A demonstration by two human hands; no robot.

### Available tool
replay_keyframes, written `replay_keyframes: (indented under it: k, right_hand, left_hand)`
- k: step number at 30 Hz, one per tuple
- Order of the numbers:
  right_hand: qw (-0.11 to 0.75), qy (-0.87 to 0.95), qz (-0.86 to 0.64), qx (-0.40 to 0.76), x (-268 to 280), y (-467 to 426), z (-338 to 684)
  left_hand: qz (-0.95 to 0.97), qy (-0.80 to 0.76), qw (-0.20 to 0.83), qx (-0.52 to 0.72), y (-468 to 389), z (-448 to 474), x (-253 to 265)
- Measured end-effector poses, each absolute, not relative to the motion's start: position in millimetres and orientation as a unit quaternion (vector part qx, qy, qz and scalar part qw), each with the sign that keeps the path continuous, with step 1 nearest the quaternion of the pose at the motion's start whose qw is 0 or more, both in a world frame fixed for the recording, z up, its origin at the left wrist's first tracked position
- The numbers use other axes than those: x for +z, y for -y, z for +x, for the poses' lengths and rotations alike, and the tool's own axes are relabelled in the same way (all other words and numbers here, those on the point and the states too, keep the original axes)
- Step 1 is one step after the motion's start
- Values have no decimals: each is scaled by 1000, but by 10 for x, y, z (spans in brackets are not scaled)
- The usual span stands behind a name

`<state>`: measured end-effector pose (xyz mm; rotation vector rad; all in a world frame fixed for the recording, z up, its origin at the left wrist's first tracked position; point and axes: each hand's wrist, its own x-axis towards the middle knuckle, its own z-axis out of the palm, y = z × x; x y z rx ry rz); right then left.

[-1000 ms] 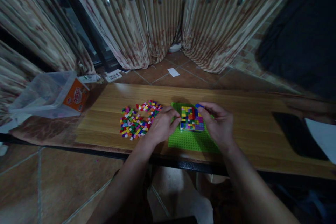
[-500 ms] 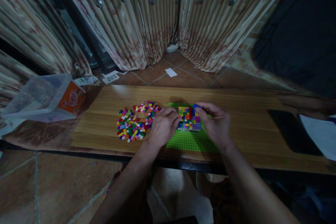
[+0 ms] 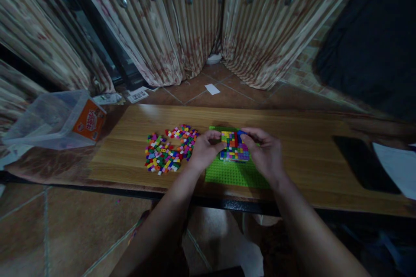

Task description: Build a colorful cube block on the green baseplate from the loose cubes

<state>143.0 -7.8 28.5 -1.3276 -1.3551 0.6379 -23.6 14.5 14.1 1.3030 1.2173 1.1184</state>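
A green studded baseplate (image 3: 224, 176) lies on the wooden table, bearing a low block of multicoloured toy bricks (image 3: 232, 151). My right hand (image 3: 264, 149) pinches a blue toy brick (image 3: 241, 133) between thumb and forefinger at the block's upper right corner. Whether that brick is pressed on or just above the block, I cannot tell. On the other side, my left hand (image 3: 205, 149) holds nothing, its thumb and forefinger apart. The left thumb tip reaches the block's left edge. Left of it, many loose toy bricks (image 3: 165, 156) lie in a spread pile.
A clear plastic bin (image 3: 48, 121) with an orange label stands left of the wooden table (image 3: 308, 156). Toward the table's right end lie a dark flat object (image 3: 360, 166) and white paper (image 3: 394, 166). Striped curtains (image 3: 182, 43) hang behind.
My right hand has lowered the blue brick slightly left onto or near the block's corner. My left thumb and forefinger have parted, and that hand has shifted slightly right.
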Motion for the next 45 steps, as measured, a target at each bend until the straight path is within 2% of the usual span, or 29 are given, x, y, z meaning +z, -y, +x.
replay_keyframes:
  k: [5,15,21,27,32,37,41,45]
  right_hand:
    - [531,552,-564,309,271,76,1411]
    - [512,573,-561,308,263,101,1385]
    - [521,557,-572,302,281,110,1428]
    - [531,548,-574,299,259,96,1433]
    - [528,552,-569,304,260,90,1424]
    - [523,553,-573,304,259,94,1435]
    - [527,552,-568,309,260,102,1433]
    - [530,554,-564,307,285,107,1439]
  left_hand:
    - [456,-495,573,468,-189,-205,123]
    - [416,-520,572,479,-132,-94,121]
    - [525,-509,498,466,-179,-433,98]
    - [670,-564,324,357,-234,-968,172]
    - [754,-574,207,244,-186,-915,223]
    - [793,-560,111,212,-171,-755,247]
    - [801,-561,88,188,-196,-679,207]
    - [796,-558,95,215,-202,-648,207]
